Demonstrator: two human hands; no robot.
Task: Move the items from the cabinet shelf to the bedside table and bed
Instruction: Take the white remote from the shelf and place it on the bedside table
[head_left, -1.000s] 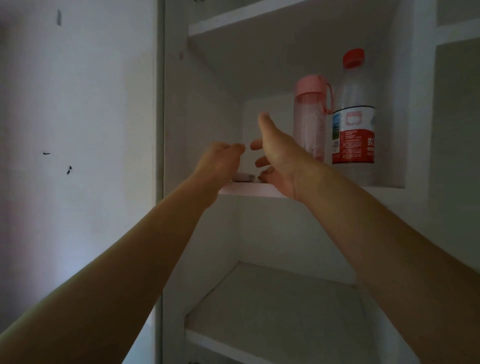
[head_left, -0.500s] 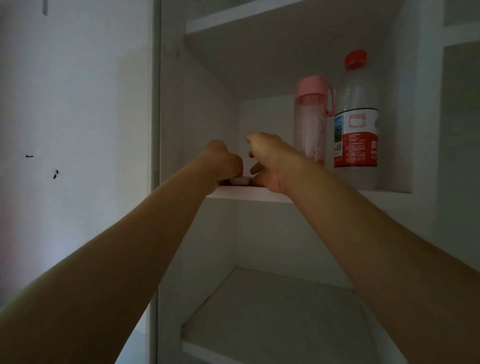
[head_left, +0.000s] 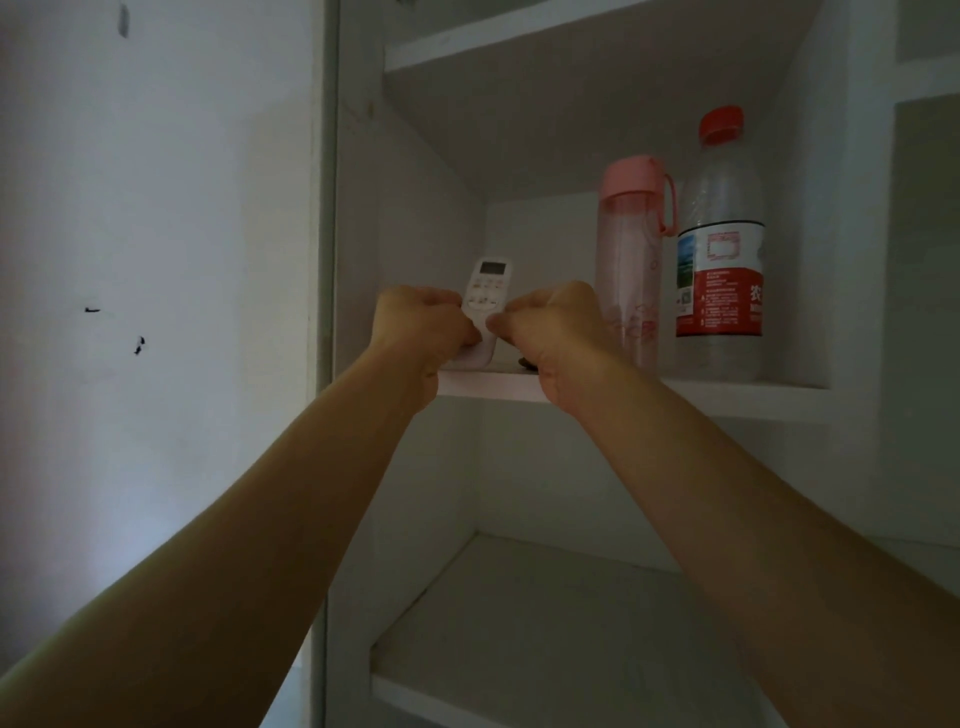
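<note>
Now both hands are up at the cabinet shelf (head_left: 498, 385), and they have the white remote (head_left: 485, 299) between them. The left hand (head_left: 423, 332) is curled shut on the remote's left side. The right hand (head_left: 553, 332) is curled shut too, with its fingertips (head_left: 496, 325) pinching the remote's right side. The remote stands tilted up, screen end high, and its low end looks to be at the near edge of the shelf. I cannot tell if it rests on the shelf or is just off it.

To do this step well, hold the remote firmly but do not squeeze the buttons hard. Pull it toward the body, nice and slow, and keep it straight so it does not slip out from between the hands. One hand could take it alone, I think, since it looks small and light.

Something small and dark (head_left: 527, 362) sits on the shelf just behind the right hand. It is too hidden to name, so watch that the wrist does not knock it off.

Farther right stand the pink bottle (head_left: 631, 260) and the clear water bottle (head_left: 722, 249) with a red cap. They are upright and close together, and the pink one is just beside the right hand. Keep the right elbow in, or the pink one may tip into the other.

Only the first thing is coming out, so most of the job is still left. The bedside table and bed cannot be seen from here.
</note>
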